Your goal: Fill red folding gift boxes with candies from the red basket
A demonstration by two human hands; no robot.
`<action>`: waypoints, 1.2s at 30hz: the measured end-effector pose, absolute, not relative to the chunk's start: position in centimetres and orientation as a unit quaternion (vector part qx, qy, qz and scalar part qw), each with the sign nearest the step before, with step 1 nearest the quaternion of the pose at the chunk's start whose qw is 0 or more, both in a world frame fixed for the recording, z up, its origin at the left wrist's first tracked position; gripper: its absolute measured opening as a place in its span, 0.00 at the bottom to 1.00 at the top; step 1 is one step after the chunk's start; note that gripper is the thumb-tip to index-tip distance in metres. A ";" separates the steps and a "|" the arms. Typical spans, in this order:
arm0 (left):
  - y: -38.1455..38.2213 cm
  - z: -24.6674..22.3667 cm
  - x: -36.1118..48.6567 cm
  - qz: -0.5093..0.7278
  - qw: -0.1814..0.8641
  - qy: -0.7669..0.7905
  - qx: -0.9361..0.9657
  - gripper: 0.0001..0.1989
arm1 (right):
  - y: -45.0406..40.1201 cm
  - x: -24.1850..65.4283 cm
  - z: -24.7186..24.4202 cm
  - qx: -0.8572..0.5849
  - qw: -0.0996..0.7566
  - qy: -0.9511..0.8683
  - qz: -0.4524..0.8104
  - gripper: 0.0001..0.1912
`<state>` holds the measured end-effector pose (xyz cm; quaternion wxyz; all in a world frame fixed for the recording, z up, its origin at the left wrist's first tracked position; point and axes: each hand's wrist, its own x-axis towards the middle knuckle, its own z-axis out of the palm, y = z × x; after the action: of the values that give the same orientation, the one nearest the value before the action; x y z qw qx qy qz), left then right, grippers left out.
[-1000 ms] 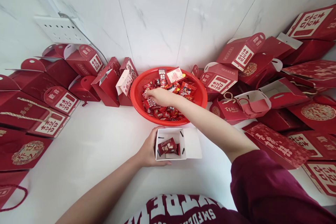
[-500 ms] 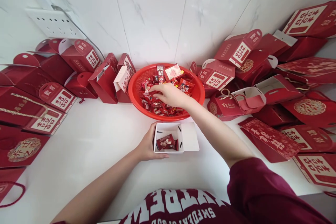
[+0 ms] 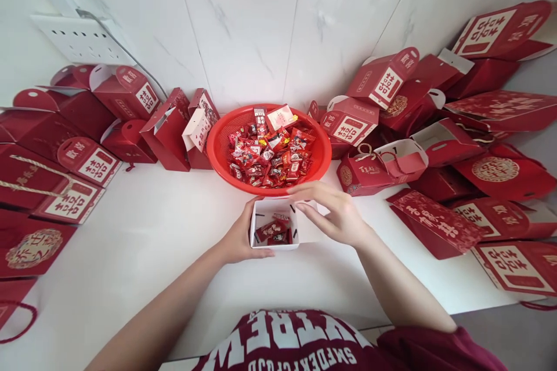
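Note:
My left hand is wrapped round the left side of a small open box, white inside. Several red-wrapped candies lie in the bottom of this box. Over its right edge and the white flap hovers my right hand, fingers stretched and thumb apart, with nothing visible in it. Just behind the box stands a red plastic basket heaped with small wrapped candies.
Red gift boxes line the left side of the white table. More red boxes are piled on the right, some with their tops up. A power strip with a cable is on the tiled wall behind.
My right hand has come out of the candy basket and back to the box's right edge. More candies now show inside the box. My left hand keeps its hold.

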<state>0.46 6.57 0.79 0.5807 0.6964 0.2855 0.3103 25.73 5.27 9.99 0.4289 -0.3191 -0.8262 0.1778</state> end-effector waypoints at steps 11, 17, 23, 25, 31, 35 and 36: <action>4.1 2.6 -3.0 0.302 0.496 0.397 0.710 0.57 | 0.4 30.7 -1.0 -0.514 0.486 -0.673 0.214 0.19; 0.7 0.7 -2.7 0.316 0.411 0.455 0.724 0.42 | 0.3 29.6 -0.2 -0.422 0.393 -0.754 0.314 0.45; -1.6 0.6 -0.5 0.366 0.294 0.420 0.777 0.46 | -0.6 27.1 0.2 -0.367 0.358 -0.796 0.322 0.55; -1.5 0.8 -0.3 0.348 0.245 0.410 0.807 0.42 | -0.7 26.5 0.2 -0.371 0.367 -0.789 0.323 0.48; -0.8 1.3 0.1 0.340 0.254 0.417 0.803 0.31 | -0.7 25.2 0.6 -0.385 0.424 -0.734 0.365 0.27; -0.8 1.6 1.0 0.380 0.293 0.420 0.770 0.18 | -0.6 23.8 0.7 -0.417 0.465 -0.670 0.402 0.12; -0.8 1.7 1.2 0.388 0.296 0.430 0.759 0.14 | -0.6 23.3 0.7 -0.426 0.482 -0.643 0.416 0.11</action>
<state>1.18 -0.82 1.69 0.2956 0.7592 0.4305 0.3884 23.27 -0.56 0.66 0.4818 -0.4255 -0.6431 0.4162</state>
